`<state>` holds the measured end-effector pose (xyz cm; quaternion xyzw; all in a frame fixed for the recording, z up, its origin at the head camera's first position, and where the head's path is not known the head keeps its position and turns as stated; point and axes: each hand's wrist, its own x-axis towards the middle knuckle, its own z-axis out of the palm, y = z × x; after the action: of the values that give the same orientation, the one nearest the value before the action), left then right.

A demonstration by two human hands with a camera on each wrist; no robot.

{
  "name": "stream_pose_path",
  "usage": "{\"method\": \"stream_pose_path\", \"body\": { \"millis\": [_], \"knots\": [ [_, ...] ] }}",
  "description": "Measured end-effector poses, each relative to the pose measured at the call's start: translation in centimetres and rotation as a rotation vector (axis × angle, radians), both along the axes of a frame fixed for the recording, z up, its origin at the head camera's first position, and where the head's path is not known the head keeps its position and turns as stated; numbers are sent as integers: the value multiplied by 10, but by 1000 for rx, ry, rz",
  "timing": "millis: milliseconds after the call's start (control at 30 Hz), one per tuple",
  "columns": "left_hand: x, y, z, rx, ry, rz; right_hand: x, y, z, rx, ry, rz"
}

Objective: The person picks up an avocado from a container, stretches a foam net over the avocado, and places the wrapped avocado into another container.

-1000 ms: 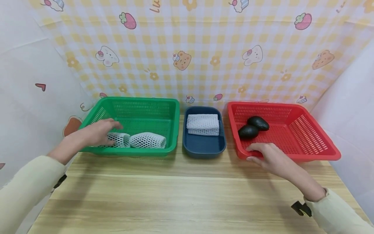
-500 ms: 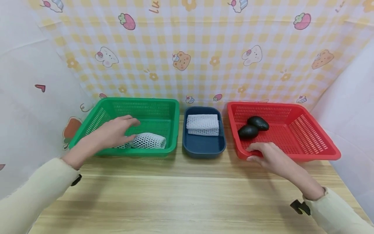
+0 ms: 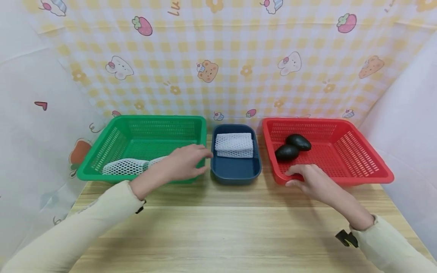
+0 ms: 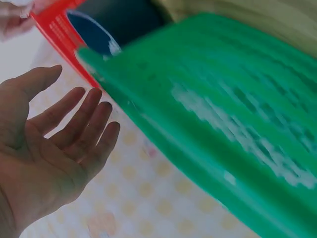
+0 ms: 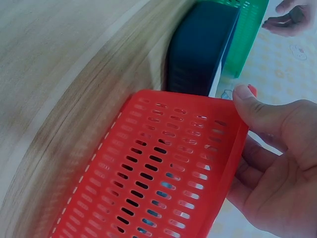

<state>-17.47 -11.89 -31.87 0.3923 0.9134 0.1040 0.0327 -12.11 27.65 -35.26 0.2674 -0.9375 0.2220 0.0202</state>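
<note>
My left hand point(image 3: 186, 162) hangs over the front right corner of the green basket point(image 3: 160, 146), its fingers loosely spread and nothing in them. The left wrist view shows its bare palm point(image 4: 54, 144). My right hand point(image 3: 312, 182) grips the front left rim of the red basket point(image 3: 341, 161), thumb outside and fingers over the edge. Two dark avocados point(image 3: 297, 142) lie against each other in the red basket's left part. White foam net sleeves point(image 3: 233, 143) lie in the dark blue bin point(image 3: 235, 167). A net-wrapped item point(image 3: 125, 167) lies in the green basket; another beside it is partly hidden by my left arm.
The blue bin stands between the two baskets, with narrow gaps on each side. A wooden table point(image 3: 222, 227) extends in front of them. A yellow checked curtain point(image 3: 232, 49) hangs close behind, and white cloth point(image 3: 406, 98) closes off both sides.
My left hand has moved right across the green basket, from above the left wrapped item to its right edge near the blue bin. My right hand stays on the red rim.
</note>
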Motion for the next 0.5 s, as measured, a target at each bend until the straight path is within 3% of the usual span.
{"method": "stream_pose_path", "body": {
  "millis": [233, 500],
  "knots": [
    [5, 43, -19, -115, 60, -41, 0, -2, 2, -3, -5, -12],
    [6, 66, -35, -167, -15, 7, 1, -1, 1, -7, -12, -16]
  ]
}}
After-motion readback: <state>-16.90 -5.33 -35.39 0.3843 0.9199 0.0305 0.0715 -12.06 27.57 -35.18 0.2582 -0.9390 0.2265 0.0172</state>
